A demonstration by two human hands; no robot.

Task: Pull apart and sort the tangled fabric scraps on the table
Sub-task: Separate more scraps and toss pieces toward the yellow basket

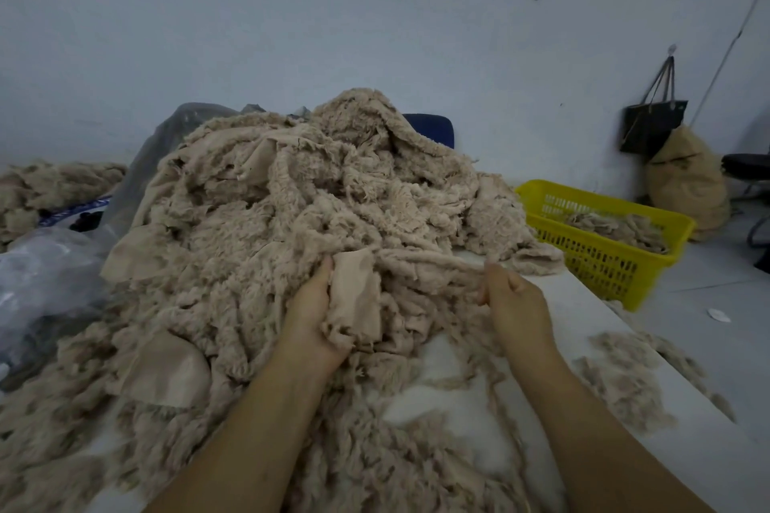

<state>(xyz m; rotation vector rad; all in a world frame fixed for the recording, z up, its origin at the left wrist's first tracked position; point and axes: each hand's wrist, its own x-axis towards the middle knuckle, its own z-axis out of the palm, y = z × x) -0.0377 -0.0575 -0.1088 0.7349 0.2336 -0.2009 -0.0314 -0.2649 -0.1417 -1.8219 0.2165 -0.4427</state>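
A big heap of tangled beige fabric scraps (291, 200) covers most of the white table (583, 304). My left hand (310, 312) grips a flat beige scrap (356, 296) at the heap's near edge. My right hand (514, 304) pinches a long frayed strip (433, 269) that runs leftward into the heap, between the two hands. Loose shreds (625, 375) lie on the table to the right of my right forearm.
A yellow plastic basket (604, 258) with some scraps in it stands at the table's right edge. Clear plastic bags (46, 275) lie at the left. A stuffed sack (687, 183) and a dark hanging bag (650, 125) are by the wall at the right.
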